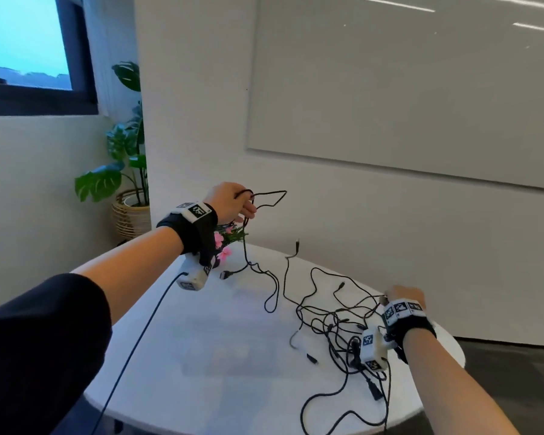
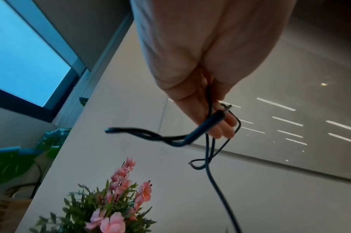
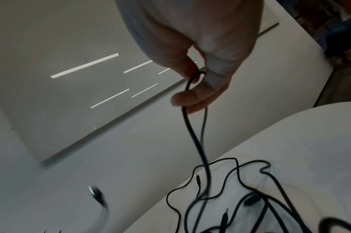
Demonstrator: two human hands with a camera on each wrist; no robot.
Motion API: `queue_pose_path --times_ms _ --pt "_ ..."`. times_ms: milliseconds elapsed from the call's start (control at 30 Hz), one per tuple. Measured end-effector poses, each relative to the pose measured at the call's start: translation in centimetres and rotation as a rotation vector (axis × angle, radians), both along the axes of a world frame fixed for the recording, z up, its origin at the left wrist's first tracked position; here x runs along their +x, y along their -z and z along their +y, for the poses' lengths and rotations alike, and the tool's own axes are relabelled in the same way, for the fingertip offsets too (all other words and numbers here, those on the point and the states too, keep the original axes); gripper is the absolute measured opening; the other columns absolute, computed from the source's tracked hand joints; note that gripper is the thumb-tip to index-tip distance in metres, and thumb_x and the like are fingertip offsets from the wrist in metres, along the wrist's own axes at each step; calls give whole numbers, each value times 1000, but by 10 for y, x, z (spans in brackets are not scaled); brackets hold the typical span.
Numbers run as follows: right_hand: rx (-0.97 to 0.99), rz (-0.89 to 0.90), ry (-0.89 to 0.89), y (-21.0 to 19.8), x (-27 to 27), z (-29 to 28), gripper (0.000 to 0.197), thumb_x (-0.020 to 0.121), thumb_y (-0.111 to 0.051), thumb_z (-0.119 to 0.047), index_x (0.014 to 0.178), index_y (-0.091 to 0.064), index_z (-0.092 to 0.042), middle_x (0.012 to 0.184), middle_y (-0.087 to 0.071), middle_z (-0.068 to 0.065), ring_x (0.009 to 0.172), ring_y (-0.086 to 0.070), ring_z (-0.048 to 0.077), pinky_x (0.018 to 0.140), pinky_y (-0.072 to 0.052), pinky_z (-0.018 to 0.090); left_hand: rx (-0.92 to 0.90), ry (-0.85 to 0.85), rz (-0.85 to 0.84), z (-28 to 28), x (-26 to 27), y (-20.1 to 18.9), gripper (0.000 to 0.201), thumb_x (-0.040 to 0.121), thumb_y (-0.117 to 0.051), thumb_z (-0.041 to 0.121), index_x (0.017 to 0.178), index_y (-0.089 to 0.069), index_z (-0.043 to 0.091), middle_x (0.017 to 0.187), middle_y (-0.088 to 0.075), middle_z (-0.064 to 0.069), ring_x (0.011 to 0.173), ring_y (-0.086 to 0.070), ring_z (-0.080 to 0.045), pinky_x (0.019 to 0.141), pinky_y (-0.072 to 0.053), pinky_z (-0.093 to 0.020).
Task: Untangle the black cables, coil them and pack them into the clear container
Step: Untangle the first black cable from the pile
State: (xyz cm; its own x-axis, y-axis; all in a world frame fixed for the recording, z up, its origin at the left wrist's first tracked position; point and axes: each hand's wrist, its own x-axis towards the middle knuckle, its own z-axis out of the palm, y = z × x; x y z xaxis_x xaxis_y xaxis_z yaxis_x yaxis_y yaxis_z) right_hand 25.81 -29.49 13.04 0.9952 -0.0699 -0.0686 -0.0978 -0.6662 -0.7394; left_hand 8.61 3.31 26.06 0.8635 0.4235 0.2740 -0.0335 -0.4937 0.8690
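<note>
A tangle of black cables point(image 1: 336, 324) lies on the right half of the round white table point(image 1: 176, 309). My left hand point(image 1: 248, 208) is raised above the table's far left and grips a few loops of one black cable point(image 1: 264, 199), which hangs down to the table. In the left wrist view that cable's plug end point(image 2: 202, 127) lies across the fingers point(image 2: 224, 130). Low over the tangle's far right, my right hand point(image 1: 390, 293) pinches a cable strand point(image 3: 192, 126) between thumb and fingers point(image 3: 198, 97). The clear container point(image 1: 233, 356) stands faintly visible at the table's middle.
A small pot of pink flowers point(image 1: 225, 243) stands at the table's back left, just under my left hand. A wall with a whiteboard point(image 1: 405, 89) runs close behind the table. A potted plant point(image 1: 126, 171) stands on the floor at left.
</note>
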Motion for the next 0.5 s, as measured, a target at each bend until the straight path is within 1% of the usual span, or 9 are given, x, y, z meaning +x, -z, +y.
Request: queue_pose_path --times_ms 67,167,200,267,300,367,433,467,500 --pt "-83 55 -20 9 -3 7 17 89 -51 -21 77 -58 -11 77 -56 1 71 -54 19 69 -48 25 25 44 7 1 0 2 23 101 -38 19 97 -57 6 85 -69 -10 76 -69 -18 59 -51 -27" --pt "-143 86 -35 13 -2 26 26 84 -49 -26 95 -55 -4 89 -56 16 71 -54 27 65 -42 33 3 83 -14 -2 -1 6 23 101 -39 21 97 -58 9 89 -70 -7 80 -69 -14 61 -52 -25" --pt "-176 89 -66 9 -5 34 32 86 -49 -28 103 -56 -2 103 -57 20 81 -58 31 68 -43 34 -1 92 -23 -3 -2 7 23 101 -39 21 99 -59 9 90 -70 -6 82 -69 -13 61 -52 -24" --pt "-186 -1 -132 -8 -19 54 44 90 -51 -29 124 -52 -1 131 -47 22 108 -55 35 86 -45 37 -20 117 -44 -8 -4 8 24 100 -40 21 104 -60 8 91 -70 -4 84 -68 -10 65 -54 -23" --pt "-122 -84 -213 -17 -29 65 46 90 -54 -28 130 -49 -4 138 -42 21 117 -51 35 96 -43 37 -44 129 -52 -11 -5 8 24 100 -40 21 106 -60 8 91 -70 -3 85 -68 -9 69 -56 -24" --pt "57 -236 -438 -37 -49 89 56 88 -62 -30 137 -43 -10 146 -37 12 129 -43 28 106 -37 38 -92 164 -61 -19 -8 9 24 100 -41 21 108 -60 9 94 -70 -4 88 -67 -9 74 -55 -24" --pt "278 -320 -601 -55 -76 112 78 82 -67 -41 145 -27 -18 151 -26 1 134 -34 16 109 -33 36 -81 214 -53 -27 -11 13 26 100 -41 21 112 -61 9 98 -71 -6 92 -67 -10 76 -55 -24" --pt "371 -368 -634 -63 -87 120 83 81 -67 -44 147 -21 -22 151 -25 -2 132 -32 11 108 -32 33 -37 238 -43 -30 -13 15 27 100 -42 21 114 -61 9 100 -71 -6 94 -68 -11 77 -55 -25" --pt "441 -421 -645 -69 -95 126 79 82 -65 -44 145 -23 -24 148 -32 -2 128 -35 8 105 -34 30 12 258 -34 -32 -15 17 27 100 -42 21 115 -61 9 101 -71 -6 94 -68 -12 77 -55 -25"
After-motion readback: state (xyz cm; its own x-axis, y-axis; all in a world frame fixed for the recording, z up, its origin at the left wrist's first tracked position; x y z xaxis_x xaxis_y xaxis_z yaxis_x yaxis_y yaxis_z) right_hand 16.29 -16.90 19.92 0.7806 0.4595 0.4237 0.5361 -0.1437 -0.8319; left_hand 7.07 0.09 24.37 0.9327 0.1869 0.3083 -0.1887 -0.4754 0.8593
